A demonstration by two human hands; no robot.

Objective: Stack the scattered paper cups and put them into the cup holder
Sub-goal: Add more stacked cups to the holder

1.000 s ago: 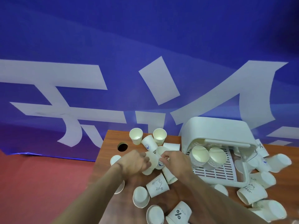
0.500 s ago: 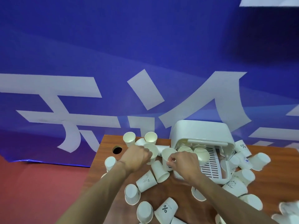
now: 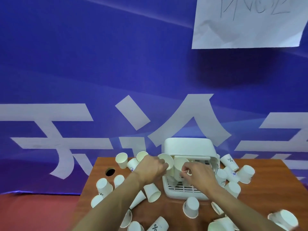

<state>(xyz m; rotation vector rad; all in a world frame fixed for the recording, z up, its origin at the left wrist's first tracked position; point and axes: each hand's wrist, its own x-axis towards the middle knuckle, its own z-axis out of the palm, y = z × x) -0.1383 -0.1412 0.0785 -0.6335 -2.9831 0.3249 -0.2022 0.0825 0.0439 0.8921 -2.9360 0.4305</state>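
- While both hands work at the mouth of the cup holder (image 3: 189, 146), the left hand (image 3: 150, 169) curls its fingers round a tipped cup (image 3: 166, 161), seemingly to nest it
- The right hand (image 3: 199, 175) pinches the rim of a second cup (image 3: 179, 166) just inside that mouth, judged to be steadying the receiver
- Loose cups (image 3: 152, 192) lie left, right and in front of the cup holder; most remain unstacked

Loose cups (image 3: 151, 192) all around holder (image 3: 188, 145)

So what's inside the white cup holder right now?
The cup holder shows its slatted floor; the left hand grips one paper cup and the right hand another at its opening. Anything deeper is covered by them.
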